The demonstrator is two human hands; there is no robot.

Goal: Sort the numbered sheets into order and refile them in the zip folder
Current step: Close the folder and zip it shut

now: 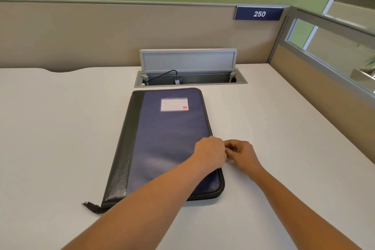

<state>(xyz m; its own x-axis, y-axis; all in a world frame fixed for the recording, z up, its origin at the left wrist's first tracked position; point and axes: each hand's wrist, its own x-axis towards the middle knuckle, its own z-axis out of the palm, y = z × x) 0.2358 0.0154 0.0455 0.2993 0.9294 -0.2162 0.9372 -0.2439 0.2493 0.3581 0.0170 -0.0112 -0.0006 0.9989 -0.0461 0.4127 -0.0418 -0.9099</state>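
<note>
While left hand point(210, 153) and right hand point(241, 153) curl, grip hidden, at the zip folder point(168, 128), beige partitions point(101, 36) wall the white desk point(60, 128).

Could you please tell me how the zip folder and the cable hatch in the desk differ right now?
The zip folder lies flat and closed on the desk; the cable hatch is flipped up, open. The zip folder is dark blue with a black spine; the cable hatch is grey. Both are rectangular.
</note>
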